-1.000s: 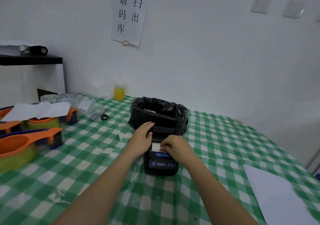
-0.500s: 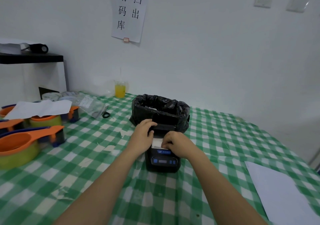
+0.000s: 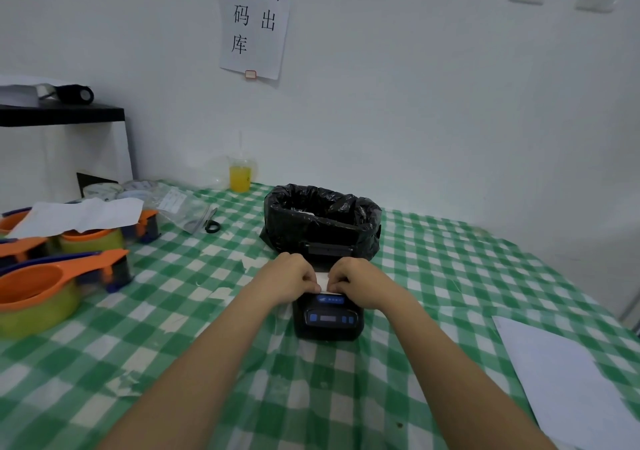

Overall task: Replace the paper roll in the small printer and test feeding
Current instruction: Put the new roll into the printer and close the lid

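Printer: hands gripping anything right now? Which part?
Both hands, left hand and right hand, pinch the white paper at its side edges above the printer with its lid open; the roll itself is hidden.

Both bare forearms reach forward and converge, wrists low and palms turned down. The left hand [image 3: 289, 278] and right hand [image 3: 360, 281] sit close side by side, knuckles up, fingers curled inward toward each other. Their fingertips pinch a white paper strip [image 3: 322, 280] showing in the narrow gap between them.
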A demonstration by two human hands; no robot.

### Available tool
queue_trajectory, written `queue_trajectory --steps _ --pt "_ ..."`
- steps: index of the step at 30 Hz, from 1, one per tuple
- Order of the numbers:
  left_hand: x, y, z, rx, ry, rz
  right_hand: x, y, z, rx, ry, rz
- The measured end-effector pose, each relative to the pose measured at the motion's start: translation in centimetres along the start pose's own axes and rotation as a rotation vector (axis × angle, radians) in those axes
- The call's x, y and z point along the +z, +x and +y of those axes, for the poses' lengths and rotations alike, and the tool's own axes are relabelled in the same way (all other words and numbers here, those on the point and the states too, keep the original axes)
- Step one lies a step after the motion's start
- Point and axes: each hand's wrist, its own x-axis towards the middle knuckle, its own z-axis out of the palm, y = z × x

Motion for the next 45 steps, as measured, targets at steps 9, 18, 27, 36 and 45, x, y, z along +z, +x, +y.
queue_trajectory --steps 9,18,27,36,45 --pt "-0.1 -0.4 0.5 0.058 0.07 0.06 0.3 -0.9 -0.1 -0.004 0.126 0.133" --pt "-0.2 -1.9 1.0 0.039 -0.032 0.134 1.3 -1.8 -0.4 0.031 0.208 0.221" --pt "0.2 -0.3 -0.4 0.02 -0.134 0.38 0.9 -2.0 -0.5 0.032 0.168 0.25" --pt "0.2 1.7 -0.3 0.013 -0.047 0.289 0.8 -1.6 -0.3 0.005 0.166 0.317" --pt "0.7 -1.1 -0.7 0.131 -0.106 0.388 0.1 -1.5 -0.5 0.011 0.174 0.352"
